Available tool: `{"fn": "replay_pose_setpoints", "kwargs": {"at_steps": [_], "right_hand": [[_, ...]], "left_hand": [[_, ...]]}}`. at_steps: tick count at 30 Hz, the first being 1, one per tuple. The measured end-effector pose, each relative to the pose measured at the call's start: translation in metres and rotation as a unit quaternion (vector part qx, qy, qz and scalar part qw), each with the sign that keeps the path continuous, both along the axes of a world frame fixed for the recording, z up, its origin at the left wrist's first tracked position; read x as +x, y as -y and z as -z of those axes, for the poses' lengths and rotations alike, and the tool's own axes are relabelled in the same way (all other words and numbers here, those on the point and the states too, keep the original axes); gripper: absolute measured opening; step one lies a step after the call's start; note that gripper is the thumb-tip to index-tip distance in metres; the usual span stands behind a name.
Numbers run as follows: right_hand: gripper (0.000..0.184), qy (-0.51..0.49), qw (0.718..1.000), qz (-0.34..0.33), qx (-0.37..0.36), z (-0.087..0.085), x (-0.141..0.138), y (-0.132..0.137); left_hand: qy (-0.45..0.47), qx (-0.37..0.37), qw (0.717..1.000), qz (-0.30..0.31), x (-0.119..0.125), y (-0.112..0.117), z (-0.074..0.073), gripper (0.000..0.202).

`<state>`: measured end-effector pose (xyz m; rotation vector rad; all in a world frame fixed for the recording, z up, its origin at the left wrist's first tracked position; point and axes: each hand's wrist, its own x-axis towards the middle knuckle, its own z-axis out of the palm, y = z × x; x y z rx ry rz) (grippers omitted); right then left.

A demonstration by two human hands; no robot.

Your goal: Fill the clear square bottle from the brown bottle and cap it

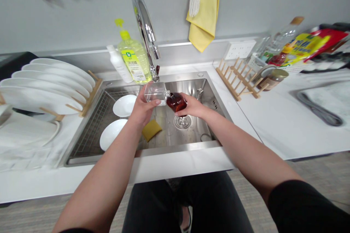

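My left hand is closed around a clear, square-sided bottle, tipped on its side with its narrow neck pointing right. In my right hand is a dark red-brown bottle, tilted so its top faces up and left. The clear neck meets or nearly meets the top of the brown bottle; I cannot tell whether they touch. Both are held above the steel sink. Below my left hand a yellow sponge lies on the sink floor, and the drain is under the brown bottle.
White bowls sit on a wire rack at the sink's left. The tall faucet rises behind my hands, beside a dish soap bottle. Plates stand in a wooden rack at left; another wooden rack and a jar are at right.
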<state>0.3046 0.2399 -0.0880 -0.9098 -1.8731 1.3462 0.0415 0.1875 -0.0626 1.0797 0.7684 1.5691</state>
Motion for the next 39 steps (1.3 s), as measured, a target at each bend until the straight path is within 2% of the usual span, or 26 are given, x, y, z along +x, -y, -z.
{"fn": "replay_pose_setpoints", "kwargs": {"at_steps": [8, 19, 39], "right_hand": [[0.099, 0.004, 1.000, -0.006, -0.003, 0.001, 0.001, 0.001], [0.096, 0.043, 0.999, 0.001, 0.022, 0.000, 0.001, 0.001], [0.095, 0.049, 0.998, -0.001, 0.026, -0.001, 0.001, 0.002]], "left_hand": [[-0.007, 0.005, 1.000, 0.000, 0.000, 0.000, -0.001, 0.097], [-0.026, 0.034, 0.999, 0.011, -0.010, -0.009, 0.014, 0.095], [-0.048, 0.051, 0.997, 0.026, -0.011, -0.008, 0.012, 0.093]]}}
